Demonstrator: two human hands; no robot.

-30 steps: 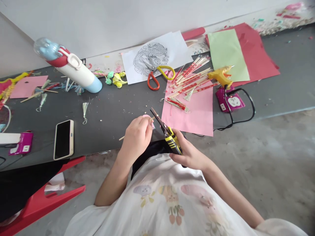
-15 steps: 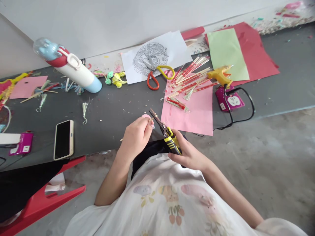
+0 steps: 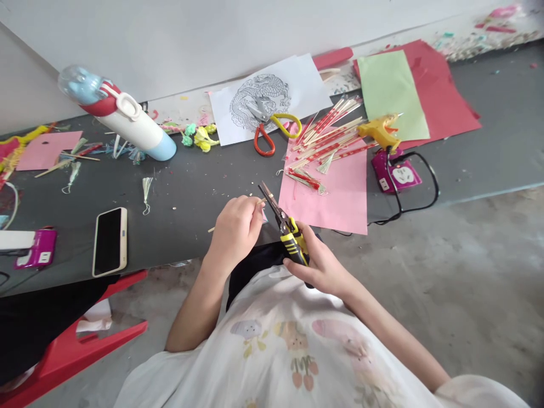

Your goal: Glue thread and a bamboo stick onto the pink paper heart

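Note:
My left hand [image 3: 235, 229] is closed on a thin bamboo stick [image 3: 259, 202], whose far end pokes out near the thumb and whose other end shows at the left of the hand. My right hand [image 3: 321, 266] grips the yellow-and-black handles of a pair of snips [image 3: 284, 223]. The snips' blades point up and left, and their tips meet the stick's end. A small pink paper piece lies mostly hidden behind my left hand. Both hands hover at the near edge of the dark table [image 3: 191, 187].
On the table lie a pink sheet [image 3: 340, 192] with a pile of red-and-tan sticks [image 3: 327, 139], a yellow glue gun [image 3: 380, 130], a magenta power strip [image 3: 397, 175], red-yellow scissors [image 3: 272, 127] on a dragon drawing, a bottle [image 3: 119, 116] and a phone [image 3: 110, 240].
My left hand has lifted slightly and now covers most of the pink piece. The snips have shifted a little up and left onto the stick's end.

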